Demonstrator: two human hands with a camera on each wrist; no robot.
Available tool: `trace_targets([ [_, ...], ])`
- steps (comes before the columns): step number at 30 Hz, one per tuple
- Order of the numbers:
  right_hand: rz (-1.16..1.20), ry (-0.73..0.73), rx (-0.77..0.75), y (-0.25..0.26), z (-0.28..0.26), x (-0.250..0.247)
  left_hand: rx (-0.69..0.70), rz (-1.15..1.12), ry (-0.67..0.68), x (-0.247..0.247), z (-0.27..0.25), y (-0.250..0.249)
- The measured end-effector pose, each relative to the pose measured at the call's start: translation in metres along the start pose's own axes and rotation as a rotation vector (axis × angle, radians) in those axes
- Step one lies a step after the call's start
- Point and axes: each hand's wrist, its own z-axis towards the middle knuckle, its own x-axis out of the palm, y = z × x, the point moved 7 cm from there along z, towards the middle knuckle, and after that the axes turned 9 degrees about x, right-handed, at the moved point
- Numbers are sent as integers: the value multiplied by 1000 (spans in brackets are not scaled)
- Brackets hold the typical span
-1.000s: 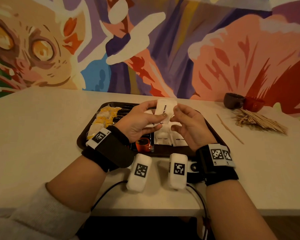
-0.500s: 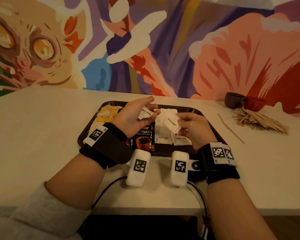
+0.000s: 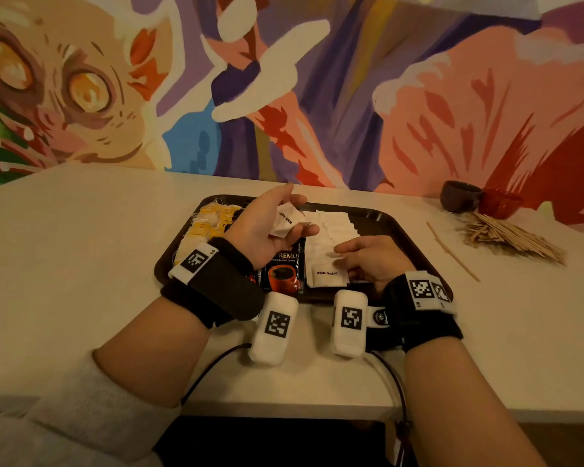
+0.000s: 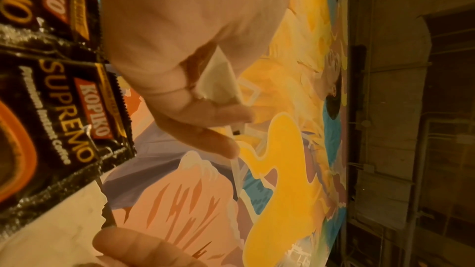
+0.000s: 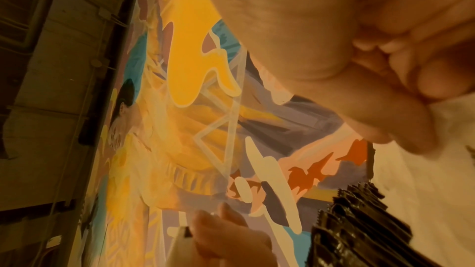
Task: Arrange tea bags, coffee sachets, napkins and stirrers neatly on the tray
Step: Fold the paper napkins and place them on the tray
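Risk 1: the sachets (image 3: 285, 220) in the left hand (image 3: 267, 230) are held loosely in a half-open palm; a tilt of the wrist could spill them onto the coffee packs (image 3: 283, 267) below and break that column.
Risk 2: the right hand (image 3: 371, 261) lies on the white row (image 3: 331, 241); a sideways drag of the fingers could skew the overlapped sugar sachets.
Risk 3: both wrists hang just over the near rim of the tray (image 3: 415, 244); a bump could shift the tray on the bench (image 3: 81, 264).
Risk 4: the stirrers (image 3: 509, 235) lie in a loose heap off the tray, one stick (image 3: 452, 251) apart from it; a careless reach could scatter them.
Left hand pose: raised over the tray's middle, palm turned up and inward, forearm angled in from the near left.
Left fingers: partly curled, thumb and fingers pinching the small white sachets; the wrist view shows a white edge between them.
Right hand pose: low, palm down, over the tray's near right part.
Right fingers: curled onto the white row; whether they pinch a sachet cannot be told.
Tea bags (image 3: 209, 220): stacked at the tray's left side.
Sugar sachet (image 3: 327, 274): flat at the tray's near edge, just beside the right hand.
Cups (image 3: 479, 198): far right on the bench, well apart from the tray.
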Motion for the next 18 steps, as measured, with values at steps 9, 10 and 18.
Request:
trace_targets([
  [9,-40,33,-20,2,-2,3,19,74,41,3,4,3],
  [10,-50,17,-30,3,-2,2,22,76,46,3,4,3],
  [18,210,59,-336,31,-34,4,53,152,113,12,3,4],
])
